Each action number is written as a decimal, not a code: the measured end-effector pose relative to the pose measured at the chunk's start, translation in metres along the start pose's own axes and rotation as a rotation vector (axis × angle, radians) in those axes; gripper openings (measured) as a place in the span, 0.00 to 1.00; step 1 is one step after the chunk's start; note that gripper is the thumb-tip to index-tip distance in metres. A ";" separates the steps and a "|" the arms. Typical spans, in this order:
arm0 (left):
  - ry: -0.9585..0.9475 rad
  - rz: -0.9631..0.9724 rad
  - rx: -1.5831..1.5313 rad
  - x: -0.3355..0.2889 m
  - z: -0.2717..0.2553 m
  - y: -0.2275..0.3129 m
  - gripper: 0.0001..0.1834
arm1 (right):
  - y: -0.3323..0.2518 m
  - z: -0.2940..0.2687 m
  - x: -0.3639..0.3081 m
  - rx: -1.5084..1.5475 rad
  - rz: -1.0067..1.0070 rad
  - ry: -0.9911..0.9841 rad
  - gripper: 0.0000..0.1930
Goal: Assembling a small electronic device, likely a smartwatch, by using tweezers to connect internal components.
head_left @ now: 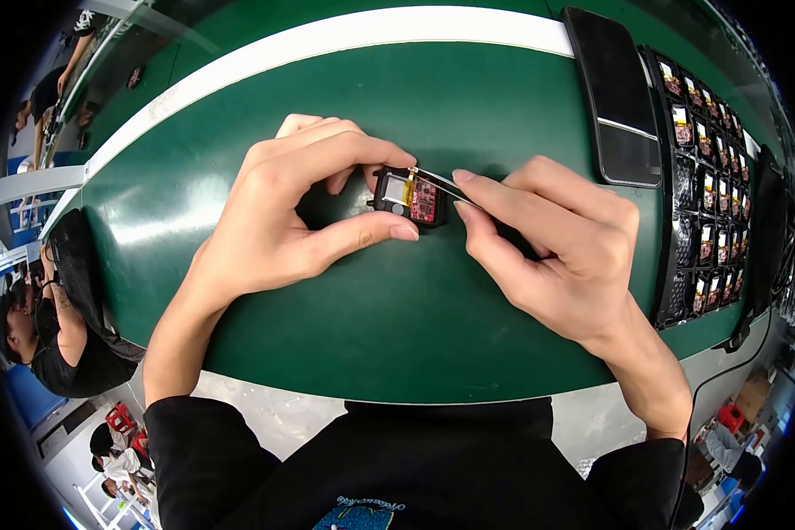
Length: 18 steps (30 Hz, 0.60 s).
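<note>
A small black electronic device housing (386, 187) sits in the middle of the green bench, its inside facing up. In it lie a silver battery cell with yellow tape and a red circuit board (425, 202). My left hand (300, 199) is closed round the housing, thumb on the near edge and index finger at the far edge. Thin metal tweezers (439, 181) are pinched between the thumb and index finger of my right hand (561, 234). Their tips reach the housing's far edge, by my left index fingertip. Whether they grip anything there is too small to tell.
At the right stands a black tray (668, 291) with several similar devices in its compartments. A black smartphone-like slab (623, 106) lies beside it. A white strip (344, 34) runs along the bench's far side. Another person (62, 331) sits at the left, and a cable hangs at the right.
</note>
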<state>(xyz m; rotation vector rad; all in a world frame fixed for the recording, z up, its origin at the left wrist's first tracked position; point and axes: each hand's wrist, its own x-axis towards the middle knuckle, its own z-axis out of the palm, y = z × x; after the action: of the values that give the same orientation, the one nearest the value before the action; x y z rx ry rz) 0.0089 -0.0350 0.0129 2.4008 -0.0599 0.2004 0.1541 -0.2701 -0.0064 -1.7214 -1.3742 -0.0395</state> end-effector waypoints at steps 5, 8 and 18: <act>-0.067 0.018 -0.046 -0.001 -0.010 -0.008 0.32 | 0.000 0.004 0.001 0.062 0.010 0.000 0.10; -0.054 0.079 -0.169 0.001 -0.007 -0.018 0.26 | -0.001 -0.002 0.001 0.241 0.186 -0.067 0.10; -0.117 0.055 -0.156 0.000 -0.012 -0.015 0.26 | 0.000 -0.008 0.002 0.302 0.252 -0.136 0.08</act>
<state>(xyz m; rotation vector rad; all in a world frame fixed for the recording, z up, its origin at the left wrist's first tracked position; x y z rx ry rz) 0.0083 -0.0159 0.0122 2.2543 -0.1892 0.0772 0.1588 -0.2738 -0.0006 -1.6478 -1.1798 0.4126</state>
